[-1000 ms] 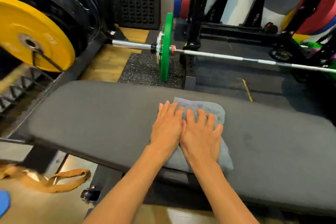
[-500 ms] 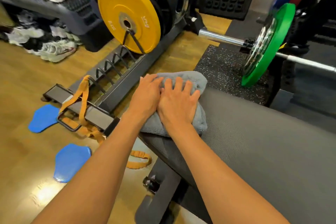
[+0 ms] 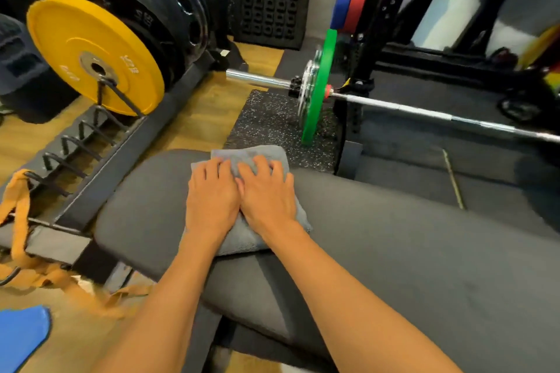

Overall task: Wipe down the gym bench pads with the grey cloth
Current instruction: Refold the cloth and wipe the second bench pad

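On a dark gym bench pad, near its left end, a person is pressing a folded grey cloth flat with both bare hands. The left hand and right hand are lying side by side, thumbs touching, palms down on the cloth, fingers extended and only slightly parted, gripping nothing. The cloth is reaching past the fingertips toward the pad's far edge and showing again under the wrists. Beyond the bench, a barbell carrying a green plate is resting over speckled rubber matting, while a yellow plate is standing in a floor rack to the left. Orange straps are trailing across the wooden floor beside a blue pad.
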